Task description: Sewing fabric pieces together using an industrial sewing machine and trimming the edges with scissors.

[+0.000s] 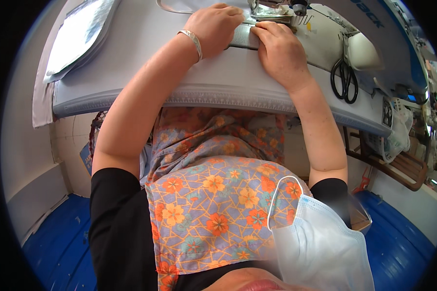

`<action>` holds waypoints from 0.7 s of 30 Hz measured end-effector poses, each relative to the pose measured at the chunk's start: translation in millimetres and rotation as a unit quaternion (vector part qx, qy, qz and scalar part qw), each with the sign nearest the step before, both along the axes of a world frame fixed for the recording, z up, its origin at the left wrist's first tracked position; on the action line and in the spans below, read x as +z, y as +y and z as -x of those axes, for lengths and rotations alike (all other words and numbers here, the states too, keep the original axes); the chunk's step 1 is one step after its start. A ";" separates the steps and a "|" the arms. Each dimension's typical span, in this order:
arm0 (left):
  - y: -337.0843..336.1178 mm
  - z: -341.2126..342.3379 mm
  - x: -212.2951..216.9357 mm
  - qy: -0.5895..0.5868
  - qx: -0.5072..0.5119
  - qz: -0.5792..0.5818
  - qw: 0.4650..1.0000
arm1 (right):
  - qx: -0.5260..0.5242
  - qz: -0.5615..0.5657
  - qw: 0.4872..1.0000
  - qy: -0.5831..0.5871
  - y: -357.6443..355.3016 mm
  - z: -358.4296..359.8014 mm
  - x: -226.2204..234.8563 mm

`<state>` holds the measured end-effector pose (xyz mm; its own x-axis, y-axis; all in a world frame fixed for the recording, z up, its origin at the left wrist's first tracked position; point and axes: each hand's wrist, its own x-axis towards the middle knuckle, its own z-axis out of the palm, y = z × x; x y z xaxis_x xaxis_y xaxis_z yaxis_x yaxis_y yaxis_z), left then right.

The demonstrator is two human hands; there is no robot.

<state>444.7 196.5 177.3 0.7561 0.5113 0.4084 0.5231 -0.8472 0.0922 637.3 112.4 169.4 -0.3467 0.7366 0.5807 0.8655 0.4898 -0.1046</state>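
Note:
My left hand is bent over the sewing machine's bed, its fingers drawn together beside the metal plate. Across from it, my right hand has its fingers curled down, with the fingertips at the plate's right side. A thin pale edge shows between the two hands, but what they pinch is mostly hidden under the fingers. Just beyond the fingertips is the presser foot area of the sewing machine. A flat white piece with a grey rim lies behind my left hand.
Black-handled scissors lie right of my right hand. A stack of shiny sheets sits at the table's far left. A ruler strip runs along the front edge. A face mask hangs over my flowered apron.

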 end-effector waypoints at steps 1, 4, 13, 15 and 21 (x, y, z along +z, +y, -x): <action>3.3 -0.5 -1.5 -0.003 0.013 0.001 1.000 | 0.001 -0.001 1.000 -0.001 0.9 0.1 -0.4; 11.2 -2.9 -3.5 -0.024 0.014 -0.004 1.000 | 0.000 -0.003 1.000 -0.002 3.9 -1.0 -1.6; 5.8 29.3 2.9 -0.029 0.092 -0.075 0.993 | 0.002 0.027 1.000 -0.005 -5.0 -1.8 12.2; -14.8 68.5 29.2 -0.122 0.114 -0.119 0.979 | 0.014 0.021 1.000 0.004 -10.3 -3.2 14.1; 3.8 304.4 56.3 -0.108 0.349 -0.124 0.923 | 0.039 0.053 0.997 0.040 -12.1 2.0 27.9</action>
<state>140.2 200.3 233.6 0.1662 0.7139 0.6802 0.9413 -0.3204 0.1064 635.4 100.3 197.2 -0.3608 0.7676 0.5296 0.8117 0.5381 -0.2269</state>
